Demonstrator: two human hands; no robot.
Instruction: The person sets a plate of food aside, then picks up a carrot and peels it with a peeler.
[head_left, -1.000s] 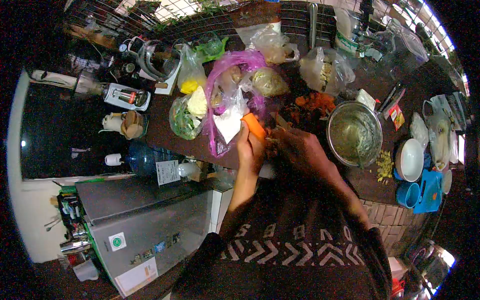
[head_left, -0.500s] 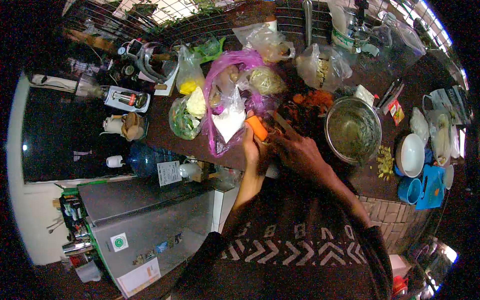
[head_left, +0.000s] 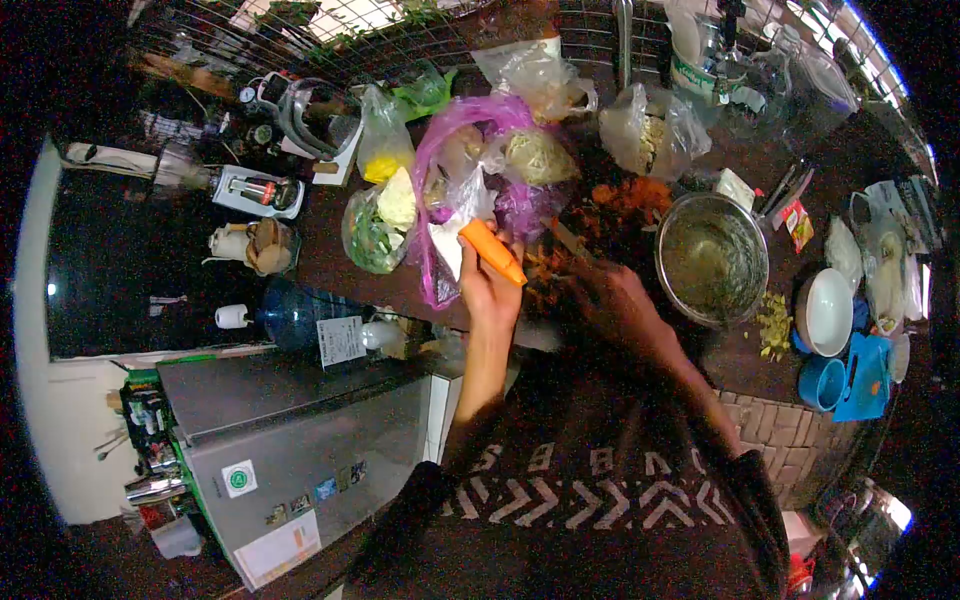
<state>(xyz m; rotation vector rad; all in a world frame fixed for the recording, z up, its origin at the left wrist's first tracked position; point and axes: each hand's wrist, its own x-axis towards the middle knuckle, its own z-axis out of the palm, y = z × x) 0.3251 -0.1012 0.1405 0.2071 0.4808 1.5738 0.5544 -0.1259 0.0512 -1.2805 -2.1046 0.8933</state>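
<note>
An orange carrot [head_left: 491, 252] lies in my left hand [head_left: 490, 290], its narrower end pointing toward my other hand. My right hand [head_left: 610, 295] is closed round a knife [head_left: 570, 238], whose blade points up and left. Orange shreds [head_left: 545, 265] lie between the hands, and a larger orange pile [head_left: 632, 198] is farther back on the dark table [head_left: 390, 292]. Behind my left hand is a pink plastic bag [head_left: 430, 180] with smaller bags in it. To the right of my right hand stands a metal bowl [head_left: 712, 260].
Left of the pink bag are a bag of greens [head_left: 372, 238] and a pale cauliflower-like piece [head_left: 397, 200]. Pale cut pieces [head_left: 774, 325], a white bowl [head_left: 829, 312], a blue cup [head_left: 822, 382] and a blue board [head_left: 864, 380] lie at the right. A fridge [head_left: 300, 430] stands lower left.
The carrot has turned in my left hand and more of its length shows. My right hand and the knife have shifted slightly right, away from the carrot.
</note>
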